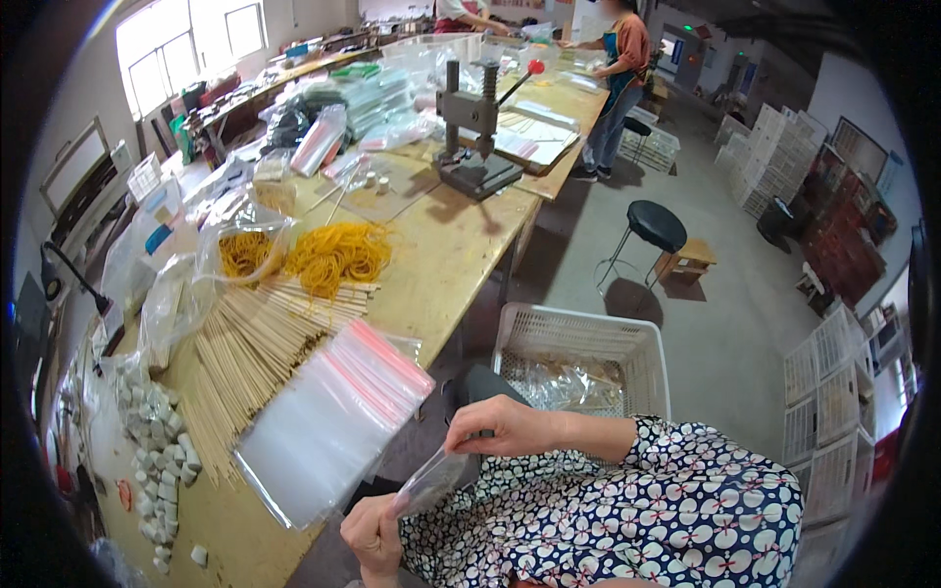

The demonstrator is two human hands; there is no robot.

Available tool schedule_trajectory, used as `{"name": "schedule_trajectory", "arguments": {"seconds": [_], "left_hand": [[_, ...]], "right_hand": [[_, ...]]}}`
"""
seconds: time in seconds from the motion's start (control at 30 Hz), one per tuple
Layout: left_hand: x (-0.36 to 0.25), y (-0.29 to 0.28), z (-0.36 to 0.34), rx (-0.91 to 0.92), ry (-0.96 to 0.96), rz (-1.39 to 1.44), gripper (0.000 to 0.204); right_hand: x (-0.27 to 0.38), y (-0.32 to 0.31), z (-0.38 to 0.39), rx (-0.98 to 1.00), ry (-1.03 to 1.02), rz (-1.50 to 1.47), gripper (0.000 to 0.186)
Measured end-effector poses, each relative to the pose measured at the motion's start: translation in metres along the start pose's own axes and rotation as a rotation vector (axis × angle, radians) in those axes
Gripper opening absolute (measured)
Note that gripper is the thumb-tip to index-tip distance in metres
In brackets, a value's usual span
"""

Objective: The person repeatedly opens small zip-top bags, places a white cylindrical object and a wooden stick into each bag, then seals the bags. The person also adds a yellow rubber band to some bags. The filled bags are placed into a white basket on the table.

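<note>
A small transparent plastic bag stretches between my two hands, in front of my body. My left hand is closed on its lower end, and my right hand pinches the upper end. Whatever is inside the bag is too small to make out. Just left of my hands, a fanned stack of zip bags with red strips lies at the table's edge. Beyond it are many thin wooden sticks, partly under the stack. A heap of yellow rubber bands rests past the sticks.
Small whitish cylinders lie scattered on the table at left. A hand press stands farther back. On the floor are a white plastic crate holding bags and a black stool. Two people work at the far end.
</note>
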State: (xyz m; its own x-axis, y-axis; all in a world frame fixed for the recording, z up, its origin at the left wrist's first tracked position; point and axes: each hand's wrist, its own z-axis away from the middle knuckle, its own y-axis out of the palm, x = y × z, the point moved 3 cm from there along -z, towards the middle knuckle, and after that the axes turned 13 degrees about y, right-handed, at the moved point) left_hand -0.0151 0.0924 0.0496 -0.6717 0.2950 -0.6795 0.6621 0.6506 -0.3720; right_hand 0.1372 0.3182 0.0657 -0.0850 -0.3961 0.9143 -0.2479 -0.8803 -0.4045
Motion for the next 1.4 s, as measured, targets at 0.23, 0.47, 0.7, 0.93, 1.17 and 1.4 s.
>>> {"name": "schedule_trajectory", "arguments": {"seconds": [0.23, 0.47, 0.7, 0.93, 1.17, 1.4], "left_hand": [[-0.014, -0.009, -0.007, -0.023, -0.027, 0.126, 0.027], [-0.003, -0.017, 0.001, 0.133, -0.221, -0.006, 0.019], [0.000, 0.051, -0.015, 0.050, -0.106, -0.137, 0.016], [-0.005, 0.066, -0.031, 0.138, 0.052, -0.324, 0.010], [-0.039, 0.029, -0.043, 0.458, 0.061, -0.466, 0.003], [-0.012, 0.051, -0.050, 0.400, 0.126, -0.333, 0.015]], "right_hand": [[-0.005, 0.010, 0.004, -0.026, 0.246, -0.314, 0.013], [0.000, 0.019, 0.000, -0.085, 0.130, -0.122, 0.012], [-0.001, 0.056, -0.003, -0.232, -0.191, 0.454, 0.018], [-0.020, 0.050, 0.003, -0.212, -0.006, 0.374, 0.012], [-0.029, -0.002, 0.011, -0.145, 0.273, -0.003, 0.010], [-0.048, -0.039, 0.021, -0.320, 0.278, -0.076, 0.008]]}}
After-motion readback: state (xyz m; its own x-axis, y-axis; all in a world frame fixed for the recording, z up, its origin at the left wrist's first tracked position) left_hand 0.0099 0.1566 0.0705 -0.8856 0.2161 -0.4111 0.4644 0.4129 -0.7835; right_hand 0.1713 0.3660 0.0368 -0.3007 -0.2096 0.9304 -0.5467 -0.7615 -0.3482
